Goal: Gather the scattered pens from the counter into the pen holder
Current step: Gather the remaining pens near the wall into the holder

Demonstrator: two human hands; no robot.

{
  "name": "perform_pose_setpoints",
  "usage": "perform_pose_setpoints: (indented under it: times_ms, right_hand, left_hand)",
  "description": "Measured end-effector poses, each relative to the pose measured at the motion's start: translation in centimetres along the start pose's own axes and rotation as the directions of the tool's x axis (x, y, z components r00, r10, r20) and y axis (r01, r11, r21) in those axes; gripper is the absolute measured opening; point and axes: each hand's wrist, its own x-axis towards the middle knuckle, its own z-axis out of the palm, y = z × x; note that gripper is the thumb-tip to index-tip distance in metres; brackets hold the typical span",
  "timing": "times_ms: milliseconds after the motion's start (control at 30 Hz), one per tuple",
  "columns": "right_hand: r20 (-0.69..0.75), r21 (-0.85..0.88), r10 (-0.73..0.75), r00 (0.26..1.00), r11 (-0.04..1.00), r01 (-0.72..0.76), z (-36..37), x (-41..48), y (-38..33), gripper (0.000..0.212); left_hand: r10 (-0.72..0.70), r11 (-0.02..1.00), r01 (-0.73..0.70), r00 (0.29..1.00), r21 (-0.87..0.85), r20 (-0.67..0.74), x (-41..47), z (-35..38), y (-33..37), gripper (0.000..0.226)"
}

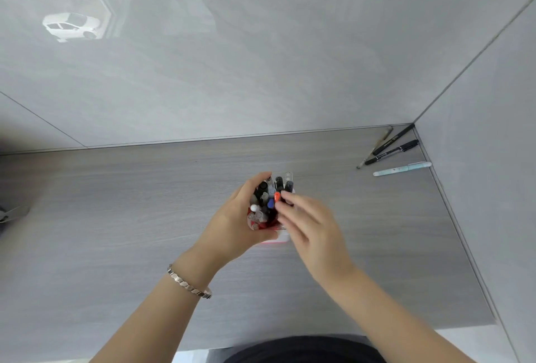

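A pen holder [282,236], white with a red edge, stands in the middle of the grey counter [116,217] and is packed with several pens. My left hand [235,226] wraps around its left side. My right hand [313,223] is at the holder's top, fingertips pinching an orange-capped pen [277,196] that stands among the others. Far right in the corner lie loose pens: two black pens [391,151], a thin grey one [374,149] and a light blue pen [401,169].
Glossy grey walls [261,58] close off the counter at the back and on the right. A dark object [11,214] sits at the left edge. The counter's front edge runs near my body at the bottom.
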Motion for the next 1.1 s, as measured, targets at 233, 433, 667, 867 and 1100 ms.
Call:
perform_pose_setpoints:
  times_ms: [233, 433, 667, 867, 1100]
  right_hand:
    - [0.342, 0.009, 0.076, 0.936, 0.996, -0.084, -0.2, -2.7, 0.4, 0.051]
    - [-0.025, 0.229, 0.673, 0.739, 0.723, -0.651, -6.1, 4.1, 9.4, 0.029]
    - [-0.026, -0.154, 0.930, 0.366, 0.358, -0.921, -9.9, 8.6, 20.3, 0.040]
    - [-0.049, -0.443, 0.876, 0.479, 0.411, -0.797, -8.1, 8.8, 20.8, 0.031]
    - [-0.134, -0.349, 0.858, 0.497, 0.428, -0.834, -9.1, 4.9, 18.6, 0.044]
  left_hand:
    - [0.009, 0.985, -0.014, 0.999, 0.173, 0.031, 0.0, -0.2, 0.6, 0.106]
    - [-0.025, 0.988, 0.030, 0.999, 0.154, -0.034, 0.1, 0.8, 0.9, 0.105]
    - [-0.049, 0.991, 0.050, 0.999, 0.123, -0.014, 0.3, 0.7, 1.0, 0.103]
    - [-0.058, 0.994, 0.060, 0.998, 0.091, -0.030, 0.2, 0.7, 0.8, 0.099]
    - [-0.048, 0.993, 0.053, 0.998, 0.108, -0.045, 0.2, 0.8, 0.8, 0.099]
